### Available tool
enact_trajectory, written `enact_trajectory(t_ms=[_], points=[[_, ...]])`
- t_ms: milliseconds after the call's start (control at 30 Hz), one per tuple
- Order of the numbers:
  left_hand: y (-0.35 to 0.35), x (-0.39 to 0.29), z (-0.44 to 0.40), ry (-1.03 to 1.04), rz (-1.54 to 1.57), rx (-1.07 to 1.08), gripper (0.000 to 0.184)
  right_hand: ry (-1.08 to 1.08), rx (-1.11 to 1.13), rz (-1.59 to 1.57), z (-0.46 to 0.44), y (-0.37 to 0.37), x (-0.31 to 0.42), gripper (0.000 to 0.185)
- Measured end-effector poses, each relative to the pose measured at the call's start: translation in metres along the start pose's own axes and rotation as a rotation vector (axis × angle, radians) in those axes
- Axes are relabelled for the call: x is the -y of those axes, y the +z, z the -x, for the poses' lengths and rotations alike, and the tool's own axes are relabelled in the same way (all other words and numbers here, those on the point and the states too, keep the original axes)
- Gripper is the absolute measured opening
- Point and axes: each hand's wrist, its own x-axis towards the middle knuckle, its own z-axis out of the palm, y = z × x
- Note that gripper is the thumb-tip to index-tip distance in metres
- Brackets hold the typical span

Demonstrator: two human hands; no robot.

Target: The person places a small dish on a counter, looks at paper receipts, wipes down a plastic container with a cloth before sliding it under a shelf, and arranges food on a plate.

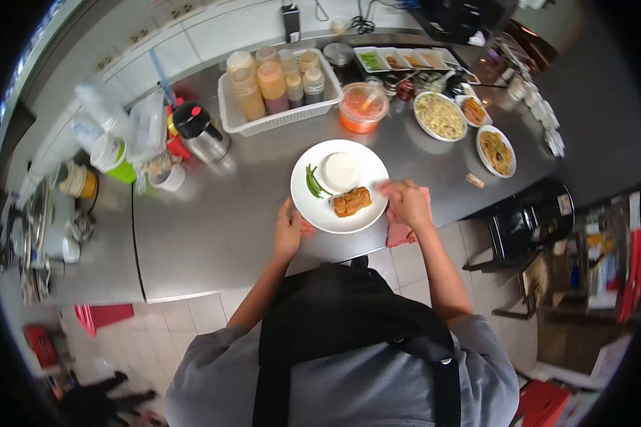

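A round white plate [313,213] lies on the steel counter in front of me. On it are a white mound of rice [341,171], some green beans [313,182] and a browned, golden piece of food [352,202]. My left hand [289,229] is at the plate's lower left edge, fingers apart, holding nothing. At the plate's right edge is my right hand [408,203], over a pink cloth [400,233]; its fingers are blurred, and whether they grip anything is unclear.
Behind the plate stand a white basket [281,122] of sauce bottles and a tub of orange-red food [363,107]. Bowls of noodles [440,116] are at the back right. A steel flask [201,131] stands left. A black chair [532,219] is beyond the counter's right front edge.
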Motion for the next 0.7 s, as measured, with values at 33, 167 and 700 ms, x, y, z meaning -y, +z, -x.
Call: enact_trajectory(t_ms=[33, 167, 700], points=[[0.011, 0.007, 0.009, 0.032, 0.023, -0.134, 0.064, -0.047, 0.291, -0.117, -0.003, 0.006, -0.021, 0.021], [0.056, 0.010, 0.043, -0.061, -0.085, -0.236, 0.072, -0.057, 0.864, -0.430, -0.036, -0.040, -0.068, 0.018], [0.029, 0.005, 0.005, -0.049, -0.183, -0.320, 0.060, -0.209, 0.426, -0.081, -0.112, -0.088, -0.110, 0.041]])
